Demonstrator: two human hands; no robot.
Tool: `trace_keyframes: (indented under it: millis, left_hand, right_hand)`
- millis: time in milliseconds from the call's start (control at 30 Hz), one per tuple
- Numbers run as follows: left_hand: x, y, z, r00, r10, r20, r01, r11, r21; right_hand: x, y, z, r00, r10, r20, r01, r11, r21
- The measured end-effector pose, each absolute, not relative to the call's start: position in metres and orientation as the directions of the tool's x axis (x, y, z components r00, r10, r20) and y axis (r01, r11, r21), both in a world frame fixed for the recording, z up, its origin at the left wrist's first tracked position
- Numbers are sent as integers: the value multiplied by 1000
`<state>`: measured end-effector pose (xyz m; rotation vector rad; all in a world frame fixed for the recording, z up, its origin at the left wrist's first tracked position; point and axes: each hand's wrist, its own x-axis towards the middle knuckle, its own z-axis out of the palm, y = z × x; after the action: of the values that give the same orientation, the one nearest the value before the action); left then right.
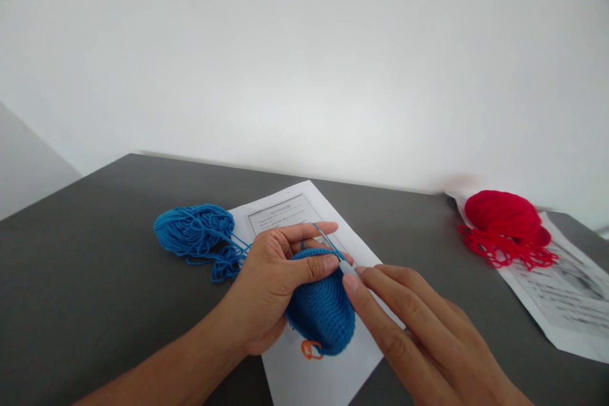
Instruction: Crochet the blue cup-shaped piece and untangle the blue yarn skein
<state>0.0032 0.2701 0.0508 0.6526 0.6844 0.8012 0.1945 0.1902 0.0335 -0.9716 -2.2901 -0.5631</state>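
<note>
My left hand (273, 282) is closed on a round blue crochet piece (323, 314), thumb pressed on its upper edge, with a blue yarn strand looped over the index finger. An orange stitch marker (310, 349) hangs at the piece's lower edge. My right hand (419, 330) pinches a light-coloured crochet hook (347, 266) whose tip meets the piece's top edge. The strand runs left to a loose skein of blue yarn (195, 231) on the table. Both hands hover over a printed sheet of paper (295, 209).
The dark grey table (95, 266) backs onto a white wall. A red yarn ball (504, 216) with loose loops lies at the right on a second printed sheet (566, 298). The table's left corner falls away at the far left.
</note>
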Motion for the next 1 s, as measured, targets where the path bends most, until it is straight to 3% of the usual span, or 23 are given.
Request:
trace_keyframes:
  millis: [133, 400, 700, 1000]
  left_hand:
    - [3, 273, 47, 444, 858, -257, -364, 435, 823]
    - [1, 279, 43, 305, 942, -140, -73, 170, 983]
    - [-1, 282, 43, 302, 953, -5, 171, -49, 984]
    - [-2, 282, 49, 326, 945, 23, 282, -120, 952]
  right_hand:
    - [186, 186, 23, -500, 524, 690, 807, 571, 151]
    - [191, 189, 33, -546, 534, 646, 779, 608, 155]
    - [198, 190, 47, -629, 510, 586, 716, 674, 181]
    - [207, 189, 54, -650, 541, 534, 705, 692, 158]
